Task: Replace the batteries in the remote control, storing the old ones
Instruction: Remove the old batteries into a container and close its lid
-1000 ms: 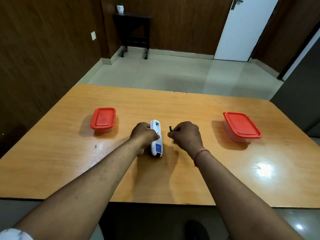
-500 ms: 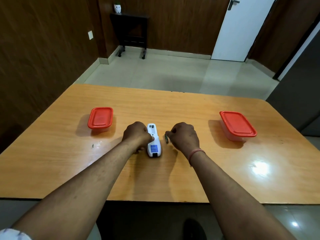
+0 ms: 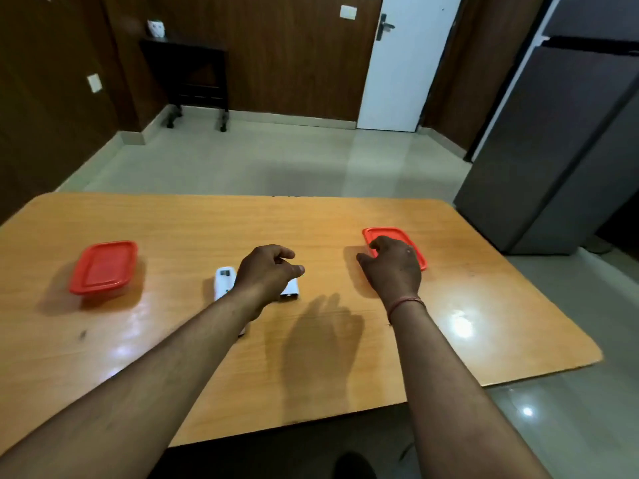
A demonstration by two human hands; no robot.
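The white remote (image 3: 224,284) lies on the orange table (image 3: 193,223), its open battery bay facing up and its near end hidden under my left forearm. A small white piece (image 3: 289,292), probably the battery cover, lies just right of it. My left hand (image 3: 268,273) hovers over both with fingers loosely curled and apart, holding nothing I can see. My right hand (image 3: 394,267) rests on the near left corner of the right red-lidded container (image 3: 413,242). No battery shows in that hand. A second red-lidded container (image 3: 103,266) stands at the left.
Both containers have their lids on. The table's right edge runs diagonally close to the right container. A grey refrigerator (image 3: 560,150) stands beyond that edge. A dark side table (image 3: 186,74) and a white door (image 3: 401,63) are at the far wall.
My right hand has moved right from beside the remote to the right container. My left hand has let go of the remote and lifted. My view has swung to the right.
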